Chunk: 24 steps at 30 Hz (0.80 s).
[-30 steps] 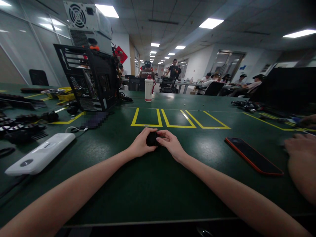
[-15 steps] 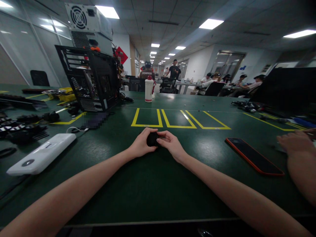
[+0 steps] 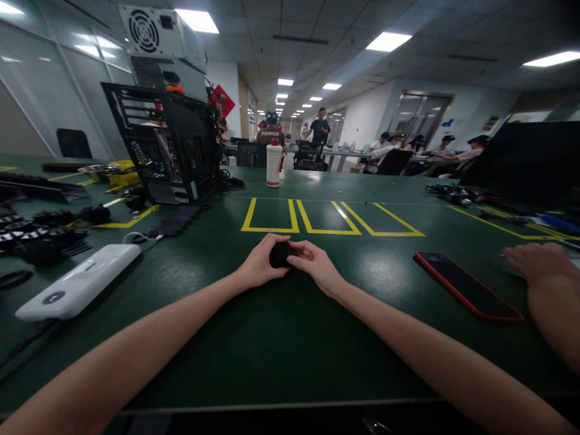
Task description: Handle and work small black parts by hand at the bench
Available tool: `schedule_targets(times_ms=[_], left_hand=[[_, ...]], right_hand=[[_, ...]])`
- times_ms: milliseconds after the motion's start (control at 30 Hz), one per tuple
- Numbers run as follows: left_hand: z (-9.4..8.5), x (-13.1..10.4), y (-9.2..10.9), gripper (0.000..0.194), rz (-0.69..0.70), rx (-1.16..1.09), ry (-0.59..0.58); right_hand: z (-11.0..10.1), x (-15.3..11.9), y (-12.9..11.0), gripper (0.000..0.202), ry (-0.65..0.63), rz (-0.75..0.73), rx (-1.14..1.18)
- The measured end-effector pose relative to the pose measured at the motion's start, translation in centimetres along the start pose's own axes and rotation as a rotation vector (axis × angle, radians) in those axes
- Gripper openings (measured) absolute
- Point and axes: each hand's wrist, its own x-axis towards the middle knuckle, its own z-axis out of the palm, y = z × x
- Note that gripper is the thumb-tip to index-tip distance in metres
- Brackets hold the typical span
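Note:
A small round black object (image 3: pixel 280 255) is held between my two hands, low over the green table (image 3: pixel 290 338); its exact kind does not show. My left hand (image 3: pixel 261 261) curls around its left side, with the thumb below and the fingers above. On its right edge my right hand (image 3: pixel 312 261) pinches with thumb and fingertips. Part of the object is hidden behind the fingers. Just beyond my hands, yellow tape rectangles (image 3: pixel 301 220) mark the tabletop.
To the left lie a white power bank (image 3: pixel 84 281) with a cable and an open black computer case (image 3: pixel 181 145). A white bottle (image 3: pixel 273 164) stands farther back. At right are an orange-edged phone (image 3: pixel 466 285), another person's hand (image 3: pixel 539 263) and a dark monitor (image 3: pixel 530 157).
My hands keep the same hold on the black object, almost without motion. The other person's hand at the right has shifted slightly left.

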Motion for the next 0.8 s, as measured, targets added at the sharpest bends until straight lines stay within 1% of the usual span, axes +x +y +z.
schedule_targets(times_ms=[133, 233, 367, 500, 567, 700, 800], left_hand=[[-0.01, 0.03, 0.07, 0.059, 0.01, 0.007, 0.009], [0.01, 0.06, 0.09, 0.058, 0.034, 0.009, 0.015], [0.07, 0.06, 0.03, 0.058, 0.032, 0.016, 0.015], [0.05, 0.04, 0.11, 0.057, 0.017, 0.008, 0.011], [0.0, 0.04, 0.21, 0.057, 0.013, 0.003, 0.007], [-0.06, 0.05, 0.29, 0.057, 0.009, 0.001, 0.011], [-0.04, 0.06, 0.24, 0.058, 0.012, 0.003, 0.022]], right_hand=[[-0.02, 0.19, 0.19, 0.029, 0.045, 0.014, -0.024], [-0.06, 0.44, 0.37, 0.034, 0.058, -0.008, -0.025], [-0.1, 0.57, 0.45, 0.037, 0.032, 0.007, 0.007], [0.01, 0.27, 0.18, 0.038, 0.011, -0.021, 0.031], [0.09, 0.12, 0.0, 0.035, 0.009, -0.016, 0.023], [0.21, 0.11, -0.15, 0.029, 0.05, 0.04, 0.029], [0.21, 0.27, -0.06, 0.031, 0.061, 0.032, 0.017]])
